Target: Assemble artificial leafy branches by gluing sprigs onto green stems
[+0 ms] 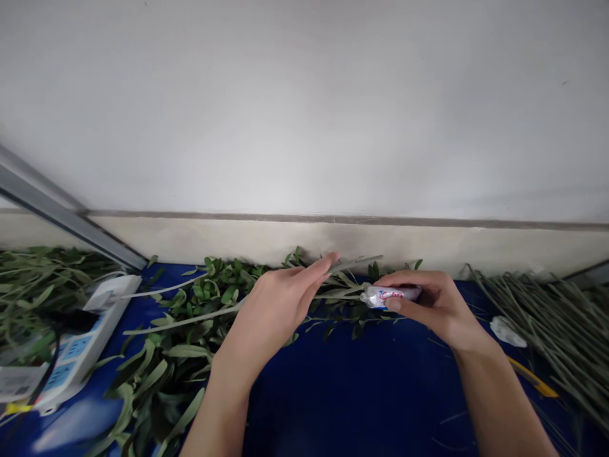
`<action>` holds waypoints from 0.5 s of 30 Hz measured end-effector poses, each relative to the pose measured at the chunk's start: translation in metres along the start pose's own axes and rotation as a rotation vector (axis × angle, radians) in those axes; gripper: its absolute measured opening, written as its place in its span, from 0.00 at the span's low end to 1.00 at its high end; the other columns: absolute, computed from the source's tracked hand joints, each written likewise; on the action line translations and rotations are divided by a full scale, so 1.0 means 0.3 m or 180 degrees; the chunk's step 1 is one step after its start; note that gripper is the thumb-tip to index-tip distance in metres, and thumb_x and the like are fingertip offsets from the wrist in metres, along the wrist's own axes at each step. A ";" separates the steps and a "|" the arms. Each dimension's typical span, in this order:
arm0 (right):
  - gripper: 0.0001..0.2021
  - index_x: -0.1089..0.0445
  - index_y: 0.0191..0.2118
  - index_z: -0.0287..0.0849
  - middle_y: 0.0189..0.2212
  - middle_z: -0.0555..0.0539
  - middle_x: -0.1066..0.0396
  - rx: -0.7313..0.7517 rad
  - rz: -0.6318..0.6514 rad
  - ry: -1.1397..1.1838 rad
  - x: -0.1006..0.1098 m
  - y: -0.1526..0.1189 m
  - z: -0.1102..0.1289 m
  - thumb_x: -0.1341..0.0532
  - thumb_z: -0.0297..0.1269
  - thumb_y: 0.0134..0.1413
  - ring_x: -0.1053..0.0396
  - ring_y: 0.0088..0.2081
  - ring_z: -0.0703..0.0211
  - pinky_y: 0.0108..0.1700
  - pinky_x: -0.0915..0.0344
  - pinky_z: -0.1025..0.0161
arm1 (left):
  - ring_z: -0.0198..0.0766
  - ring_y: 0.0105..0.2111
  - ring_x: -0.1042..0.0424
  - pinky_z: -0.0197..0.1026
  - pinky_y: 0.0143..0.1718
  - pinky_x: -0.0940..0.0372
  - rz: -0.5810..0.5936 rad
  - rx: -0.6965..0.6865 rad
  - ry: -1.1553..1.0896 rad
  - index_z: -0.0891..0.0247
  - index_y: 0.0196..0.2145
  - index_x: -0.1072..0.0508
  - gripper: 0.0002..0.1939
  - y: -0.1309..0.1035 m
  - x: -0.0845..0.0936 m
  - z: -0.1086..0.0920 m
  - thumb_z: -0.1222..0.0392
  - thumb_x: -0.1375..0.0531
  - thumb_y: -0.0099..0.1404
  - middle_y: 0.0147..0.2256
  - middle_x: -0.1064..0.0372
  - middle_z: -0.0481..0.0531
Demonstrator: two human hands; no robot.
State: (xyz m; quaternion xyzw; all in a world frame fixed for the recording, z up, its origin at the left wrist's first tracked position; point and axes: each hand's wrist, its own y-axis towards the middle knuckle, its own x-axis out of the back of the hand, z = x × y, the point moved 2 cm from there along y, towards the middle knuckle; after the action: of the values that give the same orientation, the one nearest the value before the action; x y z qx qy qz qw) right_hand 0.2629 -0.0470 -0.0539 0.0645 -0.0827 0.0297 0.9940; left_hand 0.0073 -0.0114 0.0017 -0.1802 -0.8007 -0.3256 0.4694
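Note:
My right hand (438,308) grips a silvery crumpled tube (387,296) with red and blue print between thumb and fingers. The tube's left end touches or lies just in front of pale leaves and a thin stem; I cannot tell which. My left hand (273,308) is closed with its fingers together, and a grey-green stem (190,322) runs in under it from the left. Beyond its fingertips a stem end (359,261) sticks out to the right. The fingers' far side is hidden. Green leafy sprigs (219,285) lie around and behind both hands.
A white power strip (90,336) with a black plug lies at the left, beside more foliage (47,273). At the right are bare stems (552,324), a crumpled white scrap (508,331) and a yellow tool (533,377). Behind the blue tabletop (356,387) rises a white panel (304,114).

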 end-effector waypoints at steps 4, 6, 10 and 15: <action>0.10 0.16 0.40 0.47 0.36 0.45 0.19 0.0011 -0.0026 0.0002 -0.002 0.001 -0.006 0.26 0.44 0.53 0.29 0.33 0.57 0.32 0.35 0.63 | 0.36 0.30 0.21 0.39 0.38 0.23 0.0001 -0.0007 -0.0011 0.54 0.67 0.34 0.22 -0.001 -0.002 0.000 0.58 0.51 0.80 0.35 0.20 0.51; 0.10 0.16 0.40 0.48 0.36 0.45 0.19 0.0030 -0.0019 -0.0003 -0.001 0.002 -0.009 0.26 0.44 0.53 0.29 0.32 0.57 0.32 0.35 0.63 | 0.36 0.31 0.21 0.40 0.40 0.23 0.0031 0.0009 -0.0013 0.54 0.68 0.35 0.22 -0.002 -0.003 -0.002 0.58 0.51 0.81 0.36 0.20 0.51; 0.10 0.16 0.40 0.48 0.35 0.45 0.19 0.0084 -0.0008 0.0039 0.000 0.002 -0.013 0.25 0.44 0.52 0.29 0.32 0.58 0.31 0.35 0.64 | 0.37 0.32 0.21 0.42 0.40 0.23 0.0030 0.0049 -0.0030 0.54 0.67 0.34 0.21 -0.002 -0.004 -0.005 0.57 0.51 0.81 0.36 0.20 0.51; 0.10 0.16 0.41 0.49 0.35 0.46 0.19 0.0097 0.0005 0.0065 0.000 0.000 -0.016 0.26 0.44 0.53 0.29 0.31 0.59 0.30 0.35 0.65 | 0.39 0.31 0.20 0.42 0.38 0.22 0.0009 0.0024 -0.0042 0.53 0.67 0.33 0.21 -0.003 -0.002 -0.003 0.57 0.51 0.80 0.36 0.20 0.51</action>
State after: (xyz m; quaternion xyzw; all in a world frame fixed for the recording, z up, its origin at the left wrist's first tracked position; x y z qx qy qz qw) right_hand 0.2638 -0.0465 -0.0586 0.0792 -0.0722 0.0324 0.9937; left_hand 0.0078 -0.0126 0.0013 -0.1817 -0.8047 -0.3207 0.4653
